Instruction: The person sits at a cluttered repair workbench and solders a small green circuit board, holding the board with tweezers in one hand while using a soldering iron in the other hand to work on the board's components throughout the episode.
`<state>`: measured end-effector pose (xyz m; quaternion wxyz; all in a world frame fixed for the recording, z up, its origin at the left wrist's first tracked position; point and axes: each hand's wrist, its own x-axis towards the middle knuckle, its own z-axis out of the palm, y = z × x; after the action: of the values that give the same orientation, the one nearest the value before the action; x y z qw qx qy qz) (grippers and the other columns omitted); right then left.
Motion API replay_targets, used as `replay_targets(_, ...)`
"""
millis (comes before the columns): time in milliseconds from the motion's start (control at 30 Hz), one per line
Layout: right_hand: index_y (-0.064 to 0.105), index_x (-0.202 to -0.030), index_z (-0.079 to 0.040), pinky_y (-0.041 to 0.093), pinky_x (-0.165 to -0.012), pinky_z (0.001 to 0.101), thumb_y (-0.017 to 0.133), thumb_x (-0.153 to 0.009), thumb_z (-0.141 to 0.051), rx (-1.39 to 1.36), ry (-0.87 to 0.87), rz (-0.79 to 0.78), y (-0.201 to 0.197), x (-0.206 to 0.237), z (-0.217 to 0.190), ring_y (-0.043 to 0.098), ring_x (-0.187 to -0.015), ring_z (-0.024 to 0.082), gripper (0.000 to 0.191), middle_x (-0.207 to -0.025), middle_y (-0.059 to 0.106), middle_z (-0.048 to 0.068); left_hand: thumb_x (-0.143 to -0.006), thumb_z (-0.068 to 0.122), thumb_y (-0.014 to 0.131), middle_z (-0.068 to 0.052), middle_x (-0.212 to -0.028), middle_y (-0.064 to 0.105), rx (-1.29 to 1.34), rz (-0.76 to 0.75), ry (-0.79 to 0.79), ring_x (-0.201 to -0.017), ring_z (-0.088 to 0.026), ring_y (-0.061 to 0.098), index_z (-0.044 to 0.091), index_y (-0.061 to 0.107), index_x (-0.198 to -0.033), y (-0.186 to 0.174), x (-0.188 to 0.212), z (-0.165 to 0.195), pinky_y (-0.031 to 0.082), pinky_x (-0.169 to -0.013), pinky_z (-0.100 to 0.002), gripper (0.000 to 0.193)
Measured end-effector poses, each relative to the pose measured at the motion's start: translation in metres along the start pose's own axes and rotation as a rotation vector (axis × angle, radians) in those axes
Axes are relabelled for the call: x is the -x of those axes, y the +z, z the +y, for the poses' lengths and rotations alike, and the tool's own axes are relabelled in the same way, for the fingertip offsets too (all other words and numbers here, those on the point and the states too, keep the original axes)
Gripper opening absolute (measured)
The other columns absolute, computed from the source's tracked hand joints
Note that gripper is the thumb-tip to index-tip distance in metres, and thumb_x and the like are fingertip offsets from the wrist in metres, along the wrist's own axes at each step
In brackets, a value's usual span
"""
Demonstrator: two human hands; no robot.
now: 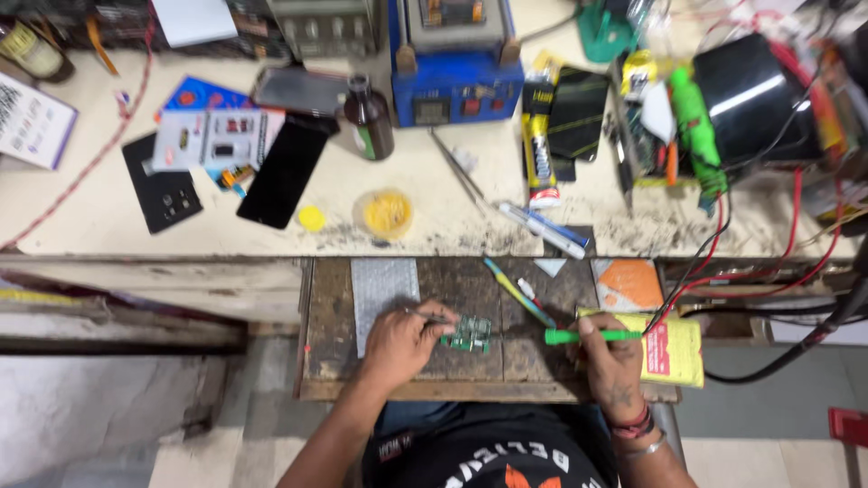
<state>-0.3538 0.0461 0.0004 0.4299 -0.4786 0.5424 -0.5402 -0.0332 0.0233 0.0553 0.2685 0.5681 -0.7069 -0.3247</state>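
While the left hand (398, 345) is pinching tweezers (430, 316) against the green board (470, 333) lying mid-surface (330, 361), the right hand (613, 360) is gripping a green iron (588, 336), its tip pointing at the board, just short of it.

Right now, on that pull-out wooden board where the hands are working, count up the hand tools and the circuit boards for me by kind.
Green circuit board: 1, under the tweezers
Tweezers: 1, in the left hand
Green-handled tool: 1, in the right hand
Loose stick tools lying on the board: 2
Total: 5
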Motion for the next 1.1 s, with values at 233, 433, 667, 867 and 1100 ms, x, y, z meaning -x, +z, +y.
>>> replay_targets(233,0.070,-0.088,-0.003,0.040,-0.051,0.0234,0.064,-0.099,-0.020,-0.032,0.049,0.004,-0.006,0.004,0.000,0.053,-0.056,0.007,0.022,-0.064,0.065,0.003,-0.089,0.025,0.073,-0.004,-0.083,0.079,0.054,0.037,0.076,-0.077,-0.028,0.075,0.016,0.072,-0.098,-0.005,0.011,0.013,0.055,-0.065,-0.042,0.012)
replay_targets(433,0.071,-0.087,-0.003,0.039,-0.049,0.0241,0.062,-0.101,-0.022,0.030,0.059,0.035,-0.007,0.007,-0.007,0.052,-0.052,0.008,0.026,-0.061,0.064,0.004,-0.089,0.024,0.073,-0.004,-0.082,0.079,0.073,0.013,0.043,-0.076,-0.027,0.076,0.016,0.072,-0.098,-0.008,0.016,0.020,0.054,-0.066,-0.041,0.012)
replay_targets(667,0.070,-0.085,-0.002,0.037,-0.045,0.0249,0.062,-0.100,-0.023,-0.023,0.076,0.030,-0.005,0.011,-0.014,0.050,-0.050,0.008,0.026,-0.060,0.064,0.004,-0.089,0.027,0.073,-0.003,-0.077,0.078,0.070,-0.010,-0.010,-0.070,-0.022,0.075,0.017,0.073,-0.099,-0.011,0.020,0.025,0.053,-0.062,-0.039,0.013)
replay_targets(867,0.070,-0.086,-0.002,0.037,-0.046,0.0248,0.062,-0.100,-0.022,-0.036,0.067,0.030,-0.003,0.012,-0.013,0.051,-0.050,0.008,0.025,-0.060,0.063,0.004,-0.090,0.027,0.074,-0.006,-0.068,0.073,0.042,-0.012,-0.010,-0.064,-0.023,0.071,0.017,0.073,-0.099,-0.016,0.024,0.029,0.049,-0.060,-0.040,0.014)
replay_targets(1100,0.070,-0.087,-0.001,0.036,-0.047,0.0251,0.062,-0.101,-0.022,-0.028,0.049,0.035,-0.004,0.014,-0.013,0.049,-0.051,0.008,0.026,-0.060,0.062,0.004,-0.089,0.025,0.075,-0.006,-0.071,0.074,0.060,0.025,0.037,-0.066,-0.023,0.072,0.016,0.074,-0.097,-0.017,0.028,0.028,0.051,-0.060,-0.040,0.013)
